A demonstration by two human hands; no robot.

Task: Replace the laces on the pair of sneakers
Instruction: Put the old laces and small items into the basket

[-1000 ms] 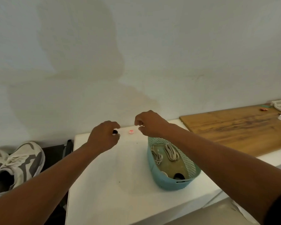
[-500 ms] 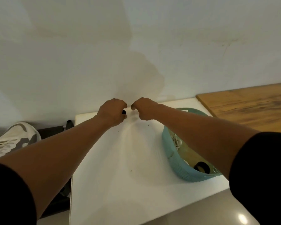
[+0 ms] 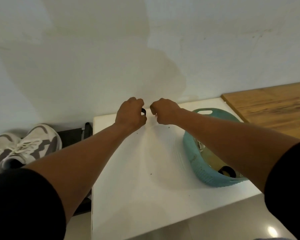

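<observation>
A pair of white and grey sneakers (image 3: 38, 142) with white laces stands at the lower left, off the table. Pale spare laces (image 3: 200, 145) lie in a teal basket (image 3: 206, 175), mostly hidden behind my right forearm. Both arms stretch to the far edge of the white table (image 3: 145, 187). My left hand (image 3: 130, 112) curls round a small black object (image 3: 143, 112). My right hand (image 3: 164, 111), just to its right, has curled fingers that pinch a tiny pale pink thing, barely visible at the fingertips.
A wooden board (image 3: 275, 108) lies at the right, past the basket. A dark round item (image 3: 227, 171) sits in the near end of the basket. A dark stand (image 3: 87, 130) fills the gap between the table and the sneakers. The wall rises right behind my hands.
My view has tilted down and closer. My hands have come together at the table's far edge, and the pink thing that lay between them is no longer on the table.
</observation>
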